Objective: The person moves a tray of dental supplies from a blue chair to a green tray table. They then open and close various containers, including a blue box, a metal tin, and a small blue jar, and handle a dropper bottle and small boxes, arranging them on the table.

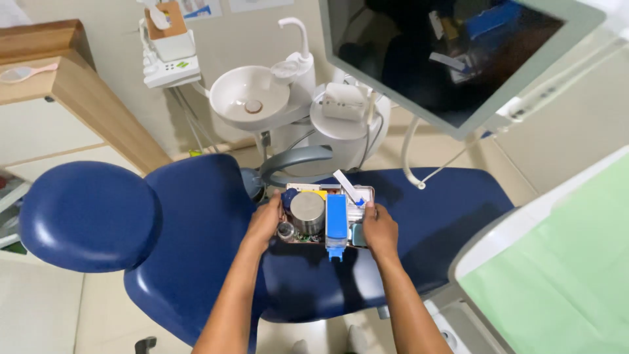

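In the centre of the frame, both hands held a tray (364, 191) above the blue chair (196, 223). The left hand (264, 221) gripped the tray's left short edge, fingers curled around it; the right hand (379, 229) gripped the right edge in the same way. The long axis of the tray ran left to right, between the two hands, so each hand was equally near. On the tray lay a metal tin (307, 211) and a blue box (337, 221). A basin (249, 97) stood in the upper part of the frame.

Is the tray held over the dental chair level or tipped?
Roughly level. The left hand and right hand grip opposite ends of the tray, and the round metal canister stands upright.
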